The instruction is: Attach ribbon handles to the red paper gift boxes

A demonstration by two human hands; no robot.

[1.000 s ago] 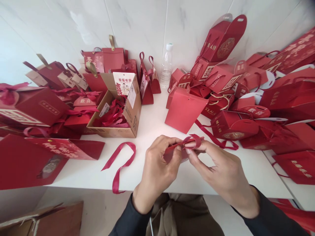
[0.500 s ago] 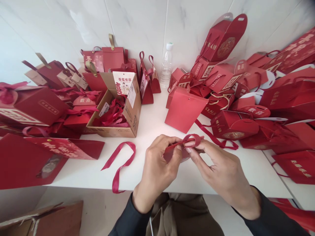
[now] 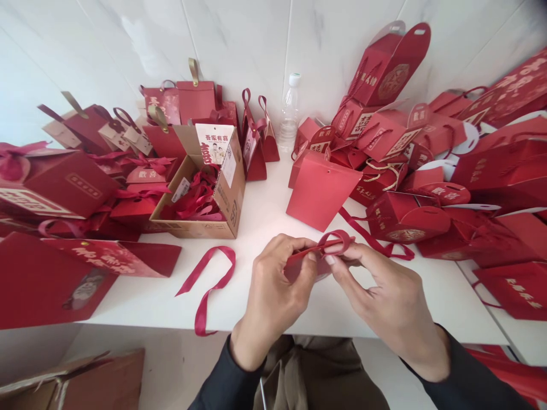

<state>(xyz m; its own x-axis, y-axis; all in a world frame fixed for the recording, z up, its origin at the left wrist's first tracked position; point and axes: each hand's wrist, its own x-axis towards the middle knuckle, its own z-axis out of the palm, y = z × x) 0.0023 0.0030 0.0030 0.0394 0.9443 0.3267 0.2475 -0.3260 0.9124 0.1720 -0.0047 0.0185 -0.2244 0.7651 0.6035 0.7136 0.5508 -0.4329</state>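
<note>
Near the table's front edge, my left hand [image 3: 280, 285] pinches a small red gift box [image 3: 299, 267] between thumb and fingers. A looped red ribbon [image 3: 342, 238] stands up at the top edge of that box. My right hand [image 3: 380, 285] is closed at the ribbon's base, thumb and fingers pressed together at the box's right end. Its fingertips partly hide the ribbon's ends. Just beyond both hands stands another red gift box [image 3: 322, 191] with a small hole near its top. A loose crimson ribbon [image 3: 213, 287] lies curled to the left of my left hand.
A cardboard box [image 3: 200, 228] holding many red ribbons stands at left, amid red gift boxes [image 3: 55, 182]. More gift boxes [image 3: 405, 216] are stacked at right. A plastic bottle [image 3: 289, 114] stands by the wall, and a brown carton [image 3: 102, 381] sits below the table.
My right hand has shifted slightly to the right, and the ribbon loop is a little wider and more open. My left hand and the box have hardly moved.
</note>
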